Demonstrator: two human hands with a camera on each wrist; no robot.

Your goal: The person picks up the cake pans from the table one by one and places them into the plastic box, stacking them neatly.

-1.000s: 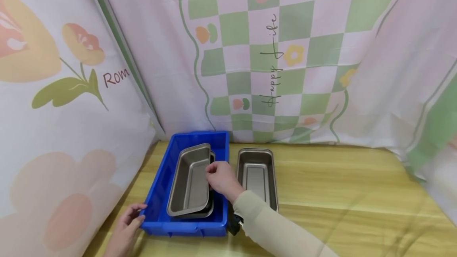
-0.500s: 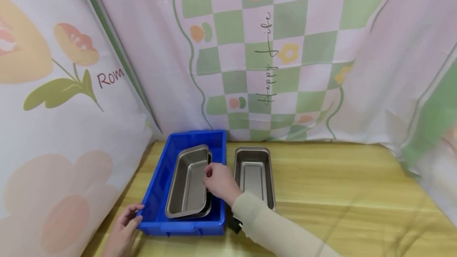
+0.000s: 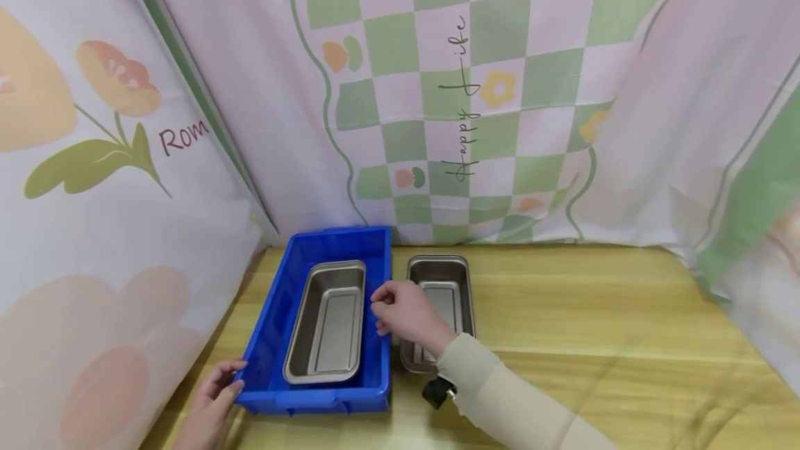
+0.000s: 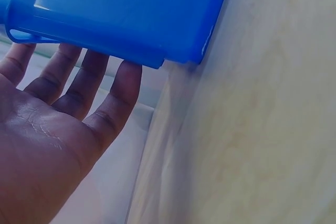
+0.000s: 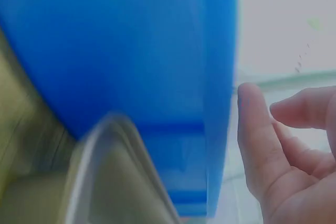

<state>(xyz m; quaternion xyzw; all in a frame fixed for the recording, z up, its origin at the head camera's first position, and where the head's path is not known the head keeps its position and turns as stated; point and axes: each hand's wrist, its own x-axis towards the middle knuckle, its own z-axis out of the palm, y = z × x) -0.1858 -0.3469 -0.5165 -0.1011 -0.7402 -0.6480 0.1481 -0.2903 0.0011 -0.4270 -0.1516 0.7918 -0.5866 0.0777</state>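
Note:
A metal loaf pan [image 3: 337, 332] lies in the blue bin [image 3: 312, 400], with a single rim showing. My right hand [image 3: 409, 314] hovers at the bin's right wall and holds nothing; in the right wrist view the fingers of the right hand [image 5: 286, 153] are loosely bent and spread beside the blue wall [image 5: 218, 103]. Fingertips of my left hand [image 3: 209, 405] rest against the bin's front left corner. Seen from the left wrist, the left hand [image 4: 68, 108] has its fingers extended, tips touching the blue bin [image 4: 121, 14].
Right of the bin, a second metal loaf pan [image 3: 465, 290] stands on the wooden table [image 3: 581, 339], partly covered by my right hand. A printed curtain [image 3: 500, 117] hangs behind the table, and another sheet [image 3: 125, 228] stands along the left side.
My right hand has let go of the pan in the bin and moved right. That pan, tilted before over another rim, now lies flat. My left hand stays at the corner.

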